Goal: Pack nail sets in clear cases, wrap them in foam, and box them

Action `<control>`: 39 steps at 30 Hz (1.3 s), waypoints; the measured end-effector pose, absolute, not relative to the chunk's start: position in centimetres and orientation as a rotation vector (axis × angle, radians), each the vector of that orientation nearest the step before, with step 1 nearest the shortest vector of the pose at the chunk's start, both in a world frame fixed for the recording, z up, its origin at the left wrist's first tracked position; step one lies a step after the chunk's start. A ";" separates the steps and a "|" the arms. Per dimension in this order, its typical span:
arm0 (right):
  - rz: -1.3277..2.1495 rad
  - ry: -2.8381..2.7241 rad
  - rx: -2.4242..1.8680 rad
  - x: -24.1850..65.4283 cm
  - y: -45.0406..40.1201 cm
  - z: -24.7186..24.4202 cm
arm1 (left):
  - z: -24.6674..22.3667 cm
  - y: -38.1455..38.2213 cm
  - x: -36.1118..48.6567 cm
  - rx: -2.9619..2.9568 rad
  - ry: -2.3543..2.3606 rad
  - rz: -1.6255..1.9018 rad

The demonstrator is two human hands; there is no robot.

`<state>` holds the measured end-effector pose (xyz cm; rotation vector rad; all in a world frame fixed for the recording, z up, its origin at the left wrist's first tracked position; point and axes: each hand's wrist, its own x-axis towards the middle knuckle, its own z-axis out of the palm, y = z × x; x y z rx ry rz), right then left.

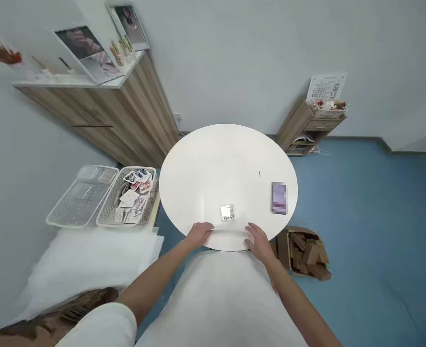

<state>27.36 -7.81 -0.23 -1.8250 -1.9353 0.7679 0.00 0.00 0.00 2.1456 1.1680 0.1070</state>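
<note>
While a small clear box (pixel 228 212) sits on the white sheet (pixel 229 234), perhaps weighting it, the left hand (pixel 198 234) and right hand (pixel 259 243), on that box's near side, grip the sheet's raised edge at opposite ends, apparently to keep it level.

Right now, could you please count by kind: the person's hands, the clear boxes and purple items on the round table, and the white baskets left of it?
Left hand and right hand: 2
Clear box: 1
Purple item: 1
White baskets: 2
Total: 6
</note>
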 end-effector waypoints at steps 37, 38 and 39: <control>0.649 -2.718 -1.611 24.1 3.0 0.4 | 0.5 4.1 6.2 2.485 1.230 -0.095; 0.649 -2.718 -1.627 23.8 2.6 0.6 | 0.6 3.9 6.2 2.495 1.223 -0.099; 0.652 -2.719 -1.634 23.5 2.0 0.7 | 0.8 3.6 6.1 2.508 1.207 -0.098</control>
